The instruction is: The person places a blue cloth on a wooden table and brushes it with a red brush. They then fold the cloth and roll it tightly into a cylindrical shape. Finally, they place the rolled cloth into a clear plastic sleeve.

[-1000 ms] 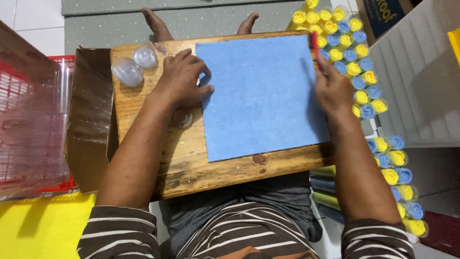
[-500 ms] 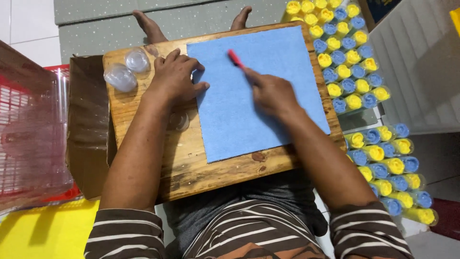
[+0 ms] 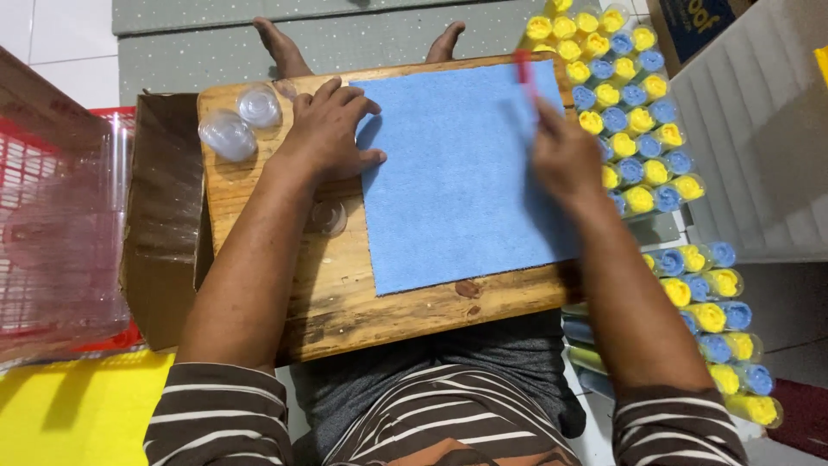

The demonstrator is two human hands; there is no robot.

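Eyes on the blue cloth (image 3: pixel 457 173), a soft, napped square lying flat on the wooden board (image 3: pixel 345 302), and everything here is placed from it. The left hand (image 3: pixel 332 129) presses palm-down on the cloth's left edge, fingers spread wide and flat, thumb stretched along the fabric, holding nothing. The right hand (image 3: pixel 565 155) is on the cloth's right side, blurred, its fingers pinched narrow around a thin red stick (image 3: pixel 523 65) that pokes up toward the cloth's far right corner; whether the tip touches the fabric I cannot tell.

The board is glossy, knotted timber with a dark knot just below the cloth's near edge. Left of the cloth, at the board's far corner, sit two clear plastic cups (image 3: pixel 241 121), round and domed, side by side, and a third clear round piece (image 3: pixel 328 216) lies just left of the cloth, beside the left wrist.

Right of the cloth run rows of small rolled bundles (image 3: pixel 638 147) in yellow and blue, each in a clear tube, packed tight and trailing down toward the right sleeve. Left of the board stands a brown cardboard box (image 3: pixel 164 216), and beyond that a red mesh basket (image 3: pixel 52 224) holding stacked clear plastic. Beyond the cloth, bare feet rest on a grey-green mat (image 3: pixel 371 39) over pale floor tiles. A white ribbed panel (image 3: pixel 759 147) lies far right.
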